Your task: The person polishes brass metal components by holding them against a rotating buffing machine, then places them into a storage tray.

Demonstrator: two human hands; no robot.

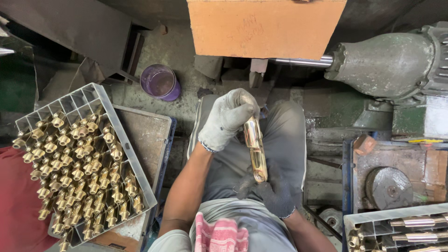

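Observation:
A shiny brass tube-shaped part [255, 149] is held upright over my lap. My left hand [226, 119], in a light grey work glove, grips its upper end. My right hand [270, 191], in a dark glove, holds its lower end from below. Both hands are closed on the same part. Just beyond my knees a steel shaft [303, 61] runs from a grey motor housing [387, 63] under an orange cover [263, 28].
A divided grey crate [119, 135] full of several brass fittings sits at my left on a metal tray. A purple cup [160, 82] stands on the floor ahead. Another crate [396, 228] with brass rods is at lower right, beside a round metal block [388, 186].

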